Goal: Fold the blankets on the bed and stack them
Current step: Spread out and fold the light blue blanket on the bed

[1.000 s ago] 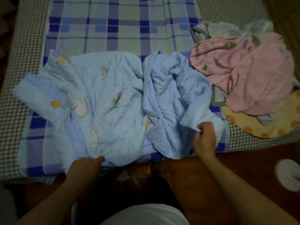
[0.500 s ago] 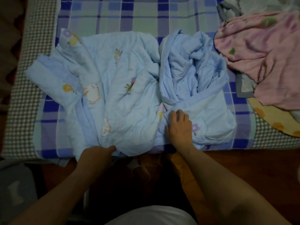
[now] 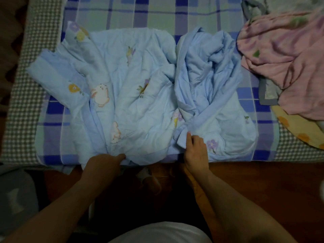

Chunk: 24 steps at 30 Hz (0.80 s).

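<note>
A light blue quilted blanket (image 3: 133,95) printed with rabbits and flowers lies crumpled across the bed's near half. My left hand (image 3: 103,163) grips its near edge at the bed's front, fingers curled into the fabric. My right hand (image 3: 195,148) pinches a bunched fold of the same blanket a little to the right. A pink blanket (image 3: 284,55) lies heaped at the right, over a grey-edged blanket (image 3: 268,95) and a yellow one with orange dots (image 3: 298,127).
A blue-and-green plaid sheet (image 3: 157,13) covers the mattress, with a checked cover (image 3: 21,95) showing along the left side and front right. A dark wooden floor (image 3: 263,186) runs along the bed's front edge. Something grey (image 3: 15,199) stands low at the left.
My right hand let go of the blanket's right corner, moved left and now pinches a fold near the middle. My left hand has kept its hold on the near edge.
</note>
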{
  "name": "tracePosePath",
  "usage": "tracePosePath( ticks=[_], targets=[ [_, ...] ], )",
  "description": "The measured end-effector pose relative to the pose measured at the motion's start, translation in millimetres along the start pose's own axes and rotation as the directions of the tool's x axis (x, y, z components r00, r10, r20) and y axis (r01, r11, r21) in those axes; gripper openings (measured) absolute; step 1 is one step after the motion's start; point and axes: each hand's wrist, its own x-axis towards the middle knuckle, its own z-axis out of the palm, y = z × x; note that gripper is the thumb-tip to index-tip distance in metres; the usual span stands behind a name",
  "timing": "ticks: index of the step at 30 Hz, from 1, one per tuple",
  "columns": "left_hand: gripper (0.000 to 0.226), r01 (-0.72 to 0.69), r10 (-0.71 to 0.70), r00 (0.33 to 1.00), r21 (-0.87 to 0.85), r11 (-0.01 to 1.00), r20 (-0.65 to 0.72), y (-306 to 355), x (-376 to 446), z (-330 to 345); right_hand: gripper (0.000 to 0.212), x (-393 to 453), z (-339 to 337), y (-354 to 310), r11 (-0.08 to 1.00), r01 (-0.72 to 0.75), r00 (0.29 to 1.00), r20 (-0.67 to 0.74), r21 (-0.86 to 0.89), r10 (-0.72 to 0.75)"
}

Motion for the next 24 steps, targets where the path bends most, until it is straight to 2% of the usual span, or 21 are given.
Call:
tracePosePath(
  ticks=[2, 4, 7, 9, 13, 16, 18, 20, 22, 24],
  targets=[
    [0.061, -0.004, 0.004, 1.000, 0.013, 1.000, -0.010, 1, 1, 0, 0.064, 14, 4, -14, 0.989, -0.148, 0.988, 0.029, -0.015, 0.149],
    [0.059, 0.000, 0.001, 1.000, 0.034, 0.999, -0.010, 3, 2, 0, 0.061, 26, 5, -21, 0.972, -0.231, 0.970, 0.070, -0.045, 0.234],
    [0.057, 0.007, -0.007, 1.000, 0.051, 0.999, -0.009, 4, 2, 3, 0.063, 32, 14, -21, 0.967, -0.239, 0.953, 0.167, -0.091, 0.252],
    [0.058, 0.008, -0.007, 1.000, 0.059, 0.998, -0.019, 5, 1, 5, 0.063, 34, 19, -23, 0.947, -0.315, 0.931, 0.178, -0.059, 0.320],
    [0.061, 0.011, -0.010, 1.000, 0.045, 0.999, -0.014, 5, -4, 6, 0.084, 49, 24, -36, 0.897, -0.441, 0.886, 0.160, 0.007, 0.434],
    [0.063, 0.023, -0.023, 1.000, 0.031, 0.999, 0.001, 9, -5, 4, 0.076, 60, 17, -38, 0.880, -0.475, 0.836, 0.327, 0.028, 0.441],
    [0.064, 0.019, -0.017, 0.999, 0.065, 0.998, -0.038, 12, -4, 3, 0.051, 74, 11, -29, 0.837, -0.540, 0.786, 0.412, 0.094, 0.461],
    [0.064, 0.011, -0.010, 0.999, 0.047, 0.999, -0.033, 13, -4, -2, 0.029, 83, -3, -15, 0.794, -0.586, 0.775, 0.398, 0.162, 0.491],
    [0.069, -0.009, 0.010, 1.000, 0.036, 0.999, -0.028, 11, -5, -2, 0.032, 77, -25, -1, 0.754, -0.560, 0.807, 0.435, 0.345, 0.400],
    [0.080, 0.003, -0.004, 1.000, 0.020, 1.000, 0.012, 10, -5, -9, 0.038, 56, -67, 19, 0.658, -0.558, 0.823, 0.439, 0.505, 0.360]
  ],
)
